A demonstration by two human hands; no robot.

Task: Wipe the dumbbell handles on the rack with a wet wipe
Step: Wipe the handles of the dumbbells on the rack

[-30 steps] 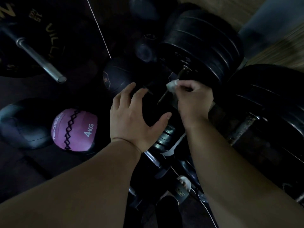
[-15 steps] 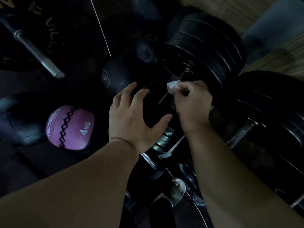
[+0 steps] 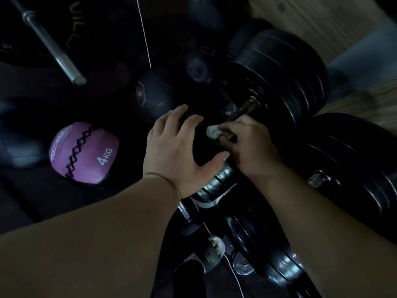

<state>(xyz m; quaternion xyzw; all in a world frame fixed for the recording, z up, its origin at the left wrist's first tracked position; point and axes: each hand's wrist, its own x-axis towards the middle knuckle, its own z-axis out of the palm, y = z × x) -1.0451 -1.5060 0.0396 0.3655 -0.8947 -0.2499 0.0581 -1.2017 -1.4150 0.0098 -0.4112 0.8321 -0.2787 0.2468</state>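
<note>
Both hands on dumbbell: right hand (image 3: 249, 145) clutches wet wipe (image 3: 213, 132).

Right hand (image 3: 250, 145) with wet wipe (image 3: 212, 132) has slid down the dumbbell handle (image 3: 242, 110) toward the left hand (image 3: 182, 149); more bare handle now exposed above.

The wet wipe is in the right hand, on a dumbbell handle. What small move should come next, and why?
Probably slide the wet wipe up along the handle toward the big black plates. The right hand pinches the wipe around the handle's lower part, while the metal stretch above it is bare. The left hand rests spread on the dark weight beside it and can stay as a brace.
</note>
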